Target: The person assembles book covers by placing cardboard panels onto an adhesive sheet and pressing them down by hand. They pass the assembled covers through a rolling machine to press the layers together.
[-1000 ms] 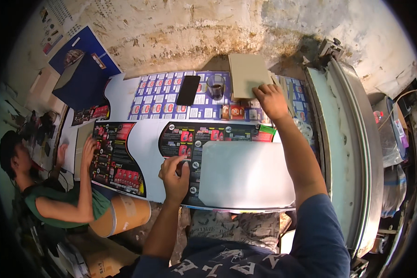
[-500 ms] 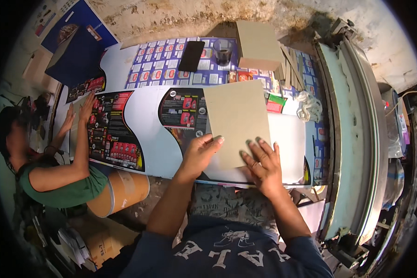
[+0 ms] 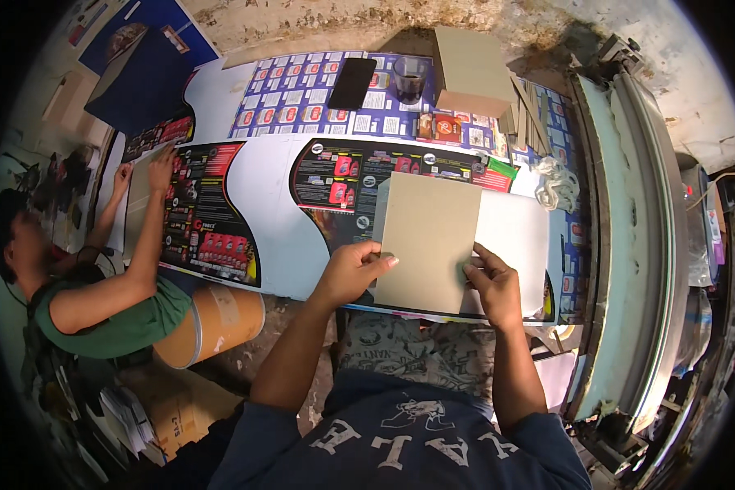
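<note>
— Cardboard: where is the brown cardboard sheet (image 3: 429, 241) found, and how is it held?

— It is seen at the middle of the view, lying flat over a black printed poster sheet (image 3: 343, 175) and a white sheet (image 3: 516, 233) on the work table. Its left edge is gripped by the left hand (image 3: 353, 273), thumb laid on top and fingers curled together at the edge. Its right edge is pinched by the right hand (image 3: 492, 286), fingers closed together on the card.

— Which step is judged to be in hand?

— The card appears to be being lined up on the printed sheet; it sits slightly tilted, so the squaring is judged not yet done.

— What is called for by the next move?

— Both edges would need to be kept gripped while the card is matched to the print's outline, then pressed flat without sliding.

— What else is shown?

— A stack of cardboard sheets (image 3: 469, 69), a dark phone (image 3: 352, 83) and a glass cup (image 3: 409, 79) are set at the far side. At the left, another poster is pressed by a co-worker's hand (image 3: 162, 170).
</note>
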`<state>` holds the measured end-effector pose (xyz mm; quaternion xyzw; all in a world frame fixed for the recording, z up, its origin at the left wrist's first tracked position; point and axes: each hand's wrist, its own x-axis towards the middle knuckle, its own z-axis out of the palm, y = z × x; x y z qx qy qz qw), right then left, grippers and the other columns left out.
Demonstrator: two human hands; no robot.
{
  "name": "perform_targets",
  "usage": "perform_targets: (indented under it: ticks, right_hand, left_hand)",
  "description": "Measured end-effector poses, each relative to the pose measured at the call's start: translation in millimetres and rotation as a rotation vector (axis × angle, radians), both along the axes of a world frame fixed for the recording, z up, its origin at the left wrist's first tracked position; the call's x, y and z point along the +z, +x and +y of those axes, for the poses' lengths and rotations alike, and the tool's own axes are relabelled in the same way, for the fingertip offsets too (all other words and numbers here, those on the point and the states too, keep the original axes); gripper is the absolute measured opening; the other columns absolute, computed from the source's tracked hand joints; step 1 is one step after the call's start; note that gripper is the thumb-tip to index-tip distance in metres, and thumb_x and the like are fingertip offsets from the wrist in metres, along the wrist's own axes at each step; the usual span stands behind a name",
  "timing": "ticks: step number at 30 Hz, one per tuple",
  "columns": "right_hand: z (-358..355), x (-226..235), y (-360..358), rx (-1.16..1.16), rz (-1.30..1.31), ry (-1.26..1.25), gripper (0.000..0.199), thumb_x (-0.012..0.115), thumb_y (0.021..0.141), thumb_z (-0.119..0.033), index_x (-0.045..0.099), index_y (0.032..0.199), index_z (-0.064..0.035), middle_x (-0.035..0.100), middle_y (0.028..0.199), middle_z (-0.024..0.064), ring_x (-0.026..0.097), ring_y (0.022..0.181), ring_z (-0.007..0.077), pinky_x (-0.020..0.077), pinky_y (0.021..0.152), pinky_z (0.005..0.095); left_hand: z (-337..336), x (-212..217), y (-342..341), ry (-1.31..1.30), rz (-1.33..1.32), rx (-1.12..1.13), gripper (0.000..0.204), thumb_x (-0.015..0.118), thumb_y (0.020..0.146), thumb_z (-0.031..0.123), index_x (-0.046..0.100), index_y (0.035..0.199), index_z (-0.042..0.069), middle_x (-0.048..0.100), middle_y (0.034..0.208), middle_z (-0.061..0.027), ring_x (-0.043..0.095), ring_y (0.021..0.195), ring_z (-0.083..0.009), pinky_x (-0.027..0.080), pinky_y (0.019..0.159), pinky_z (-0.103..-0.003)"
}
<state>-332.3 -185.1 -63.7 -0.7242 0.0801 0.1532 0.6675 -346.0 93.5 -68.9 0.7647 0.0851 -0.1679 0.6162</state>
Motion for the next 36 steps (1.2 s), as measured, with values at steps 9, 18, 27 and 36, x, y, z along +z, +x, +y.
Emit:
perform_targets:
  ticks: [9, 18, 27, 36]
  right_hand:
    - [2.8, -18.5, 16.4, 0.0, 0.039, -0.062, 0.049, 0.067, 0.092, -0.002, 0.055, 0.138, 0.0101, 0.07, 0.093, 0.0069, 0.063, 0.076, 0.0102, 0.0522, 0.066, 0.0242]
    - [8.0, -25.1, 18.1, 0.033, 0.025, -0.186, 0.049, 0.069, 0.09, -0.005, 0.058, 0.135, 0.0083, 0.074, 0.093, 0.0101, 0.066, 0.076, 0.0112, 0.0538, 0.069, 0.0259]
    - [12.3, -6.0, 24.9, 0.17, -0.134, -0.626, 0.042, 0.074, 0.086, -0.011, 0.068, 0.124, 0.0057, 0.075, 0.086, 0.0113, 0.069, 0.076, 0.0136, 0.0547, 0.074, 0.0286]
    - [12.5, -4.0, 26.0, 0.177, -0.107, -0.648, 0.043, 0.074, 0.086, -0.012, 0.068, 0.125, 0.0048, 0.075, 0.088, 0.0135, 0.07, 0.079, 0.0161, 0.0549, 0.077, 0.0298]
  left_hand:
    - [42.8, -6.2, 21.5, 0.674, -0.393, -0.449, 0.088, 0.085, 0.073, 0.051, 0.055, 0.145, 0.01, 0.042, 0.155, -0.012, 0.027, 0.147, -0.0345, 0.019, 0.12, -0.054]
    - [47.6, -8.2, 26.3, 0.753, -0.364, -0.591, 0.093, 0.087, 0.068, 0.049, 0.053, 0.147, 0.015, 0.037, 0.158, -0.0081, 0.02, 0.15, -0.0359, 0.009, 0.121, -0.062]
    - [47.5, -9.4, 27.5, 0.734, -0.358, -0.575, 0.091, 0.086, 0.068, 0.045, 0.053, 0.147, 0.017, 0.038, 0.156, -0.008, 0.021, 0.15, -0.0346, 0.003, 0.122, -0.062]
    - [45.5, -6.6, 28.3, 0.758, -0.347, -0.59, 0.09, 0.086, 0.069, 0.046, 0.053, 0.148, 0.018, 0.038, 0.156, -0.0077, 0.022, 0.149, -0.0334, 0.005, 0.121, -0.061]
